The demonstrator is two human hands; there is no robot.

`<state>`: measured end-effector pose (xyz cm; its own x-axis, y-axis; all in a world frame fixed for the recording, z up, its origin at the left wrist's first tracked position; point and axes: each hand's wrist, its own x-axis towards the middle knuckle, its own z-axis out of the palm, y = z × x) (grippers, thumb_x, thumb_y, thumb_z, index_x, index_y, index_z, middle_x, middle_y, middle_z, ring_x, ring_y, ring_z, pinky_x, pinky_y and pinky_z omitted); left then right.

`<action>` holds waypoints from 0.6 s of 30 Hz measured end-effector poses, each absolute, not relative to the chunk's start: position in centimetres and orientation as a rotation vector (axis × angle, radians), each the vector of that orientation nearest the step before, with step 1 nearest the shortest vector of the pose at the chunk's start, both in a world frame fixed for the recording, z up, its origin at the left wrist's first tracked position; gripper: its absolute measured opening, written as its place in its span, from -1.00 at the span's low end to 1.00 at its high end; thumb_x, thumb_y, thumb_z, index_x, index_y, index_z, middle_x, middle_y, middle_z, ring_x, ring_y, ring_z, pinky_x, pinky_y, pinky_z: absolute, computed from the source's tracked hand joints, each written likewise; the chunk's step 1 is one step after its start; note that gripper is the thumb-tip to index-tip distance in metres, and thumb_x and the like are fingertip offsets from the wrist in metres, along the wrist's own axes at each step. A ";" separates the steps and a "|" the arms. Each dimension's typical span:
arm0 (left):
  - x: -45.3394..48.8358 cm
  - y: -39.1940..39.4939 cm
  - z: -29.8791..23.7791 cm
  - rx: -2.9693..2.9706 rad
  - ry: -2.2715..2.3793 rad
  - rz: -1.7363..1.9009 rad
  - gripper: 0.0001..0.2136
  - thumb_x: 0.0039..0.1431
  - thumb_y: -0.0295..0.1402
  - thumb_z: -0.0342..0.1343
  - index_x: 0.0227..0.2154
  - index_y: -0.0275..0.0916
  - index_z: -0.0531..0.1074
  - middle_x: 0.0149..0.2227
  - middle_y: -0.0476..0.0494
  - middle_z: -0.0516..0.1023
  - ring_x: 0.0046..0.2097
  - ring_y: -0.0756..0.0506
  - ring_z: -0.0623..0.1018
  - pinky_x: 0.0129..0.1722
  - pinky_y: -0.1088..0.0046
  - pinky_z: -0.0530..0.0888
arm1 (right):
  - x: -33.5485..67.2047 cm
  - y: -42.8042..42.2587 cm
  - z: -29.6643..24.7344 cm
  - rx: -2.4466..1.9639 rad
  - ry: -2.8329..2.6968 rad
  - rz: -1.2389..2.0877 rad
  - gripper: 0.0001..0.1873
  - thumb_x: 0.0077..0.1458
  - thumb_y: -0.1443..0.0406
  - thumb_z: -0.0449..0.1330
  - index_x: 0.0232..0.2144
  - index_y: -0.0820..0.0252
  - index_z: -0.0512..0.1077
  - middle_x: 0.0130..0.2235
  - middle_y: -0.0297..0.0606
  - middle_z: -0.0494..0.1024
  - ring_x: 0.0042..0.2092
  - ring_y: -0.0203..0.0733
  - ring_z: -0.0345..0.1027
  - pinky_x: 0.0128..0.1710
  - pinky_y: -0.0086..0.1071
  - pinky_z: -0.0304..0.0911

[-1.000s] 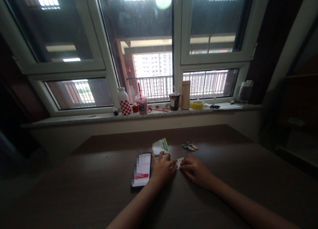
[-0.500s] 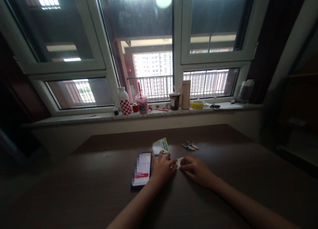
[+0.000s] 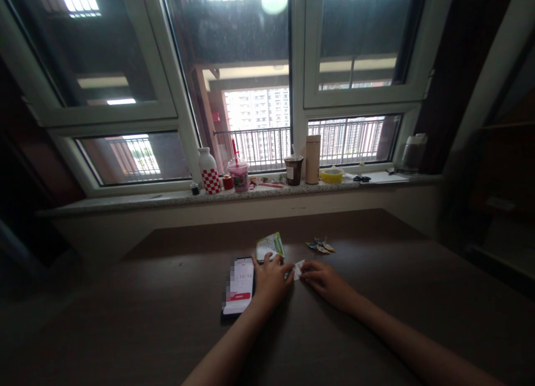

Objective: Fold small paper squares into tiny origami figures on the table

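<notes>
A small white piece of paper (image 3: 298, 270) lies on the table between my hands. My left hand (image 3: 273, 279) has its thumb and fingertips closed on the paper's left side, with the other fingers spread forward. On its right edge, the fingers of my right hand (image 3: 324, 280) pinch the same piece. Just beyond my left fingers is a green and white printed paper sheet (image 3: 270, 245). A phone (image 3: 239, 285) with a lit screen lies beside my left wrist. Farther off to the right sit several small folded colourful paper pieces (image 3: 321, 245) in a cluster.
The brown table (image 3: 167, 341) ends below a window sill (image 3: 175, 199). Along the sill stand a checkered bottle (image 3: 209, 174), a pink drink cup (image 3: 238, 177), a dark cup (image 3: 293, 171), a tan flask (image 3: 312, 160), a yellow tape roll (image 3: 331, 176) and scissors (image 3: 361, 179).
Both hands have shifted slightly, the right one a little left and forward. More of the small white paper shows between them. The phone and the folded pieces stay put.
</notes>
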<state>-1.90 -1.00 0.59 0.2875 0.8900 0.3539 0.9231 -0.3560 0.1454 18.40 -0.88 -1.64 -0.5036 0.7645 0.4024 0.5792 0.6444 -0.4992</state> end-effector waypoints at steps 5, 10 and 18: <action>-1.7 -0.7 0.7 -2.445 -1.737 -0.586 -0.80 0.23 -0.14 0.05 -0.15 0.17 0.54 0.00 -0.05 0.51 0.17 -0.32 0.29 0.15 -0.45 -0.16 | 18.4 -0.5 -1.8 -1.019 -2.202 0.457 -0.72 0.27 0.29 0.06 -0.10 0.11 0.54 -0.06 -0.15 0.56 0.01 -0.10 0.39 0.07 -0.22 0.25; -1.4 -0.7 0.5 -2.428 -1.744 -0.614 -0.81 0.22 -0.13 0.06 -0.20 0.12 0.55 -0.02 -0.06 0.52 0.16 -0.32 0.30 0.15 -0.44 -0.14 | 18.2 -0.3 -2.4 -1.009 -2.234 0.385 -0.73 0.27 0.27 0.06 -0.15 0.09 0.56 -0.08 -0.15 0.54 0.01 -0.09 0.35 0.08 -0.20 0.23; -1.4 -0.7 0.6 -2.474 -1.793 -0.607 -0.75 0.17 -0.01 0.10 -0.19 0.06 0.54 0.00 -0.08 0.50 0.14 -0.31 0.31 0.17 -0.42 -0.15 | 18.4 -0.3 -2.0 -1.103 -2.106 0.466 -0.72 0.25 0.27 0.07 -0.15 0.16 0.56 -0.06 -0.10 0.46 0.01 -0.10 0.33 0.09 -0.21 0.23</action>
<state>-1.40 -0.72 0.61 0.2615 0.9090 0.3247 0.9193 -0.3371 0.2033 18.42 -0.28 -2.05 -0.3890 0.8203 0.4193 0.5670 0.5719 -0.5929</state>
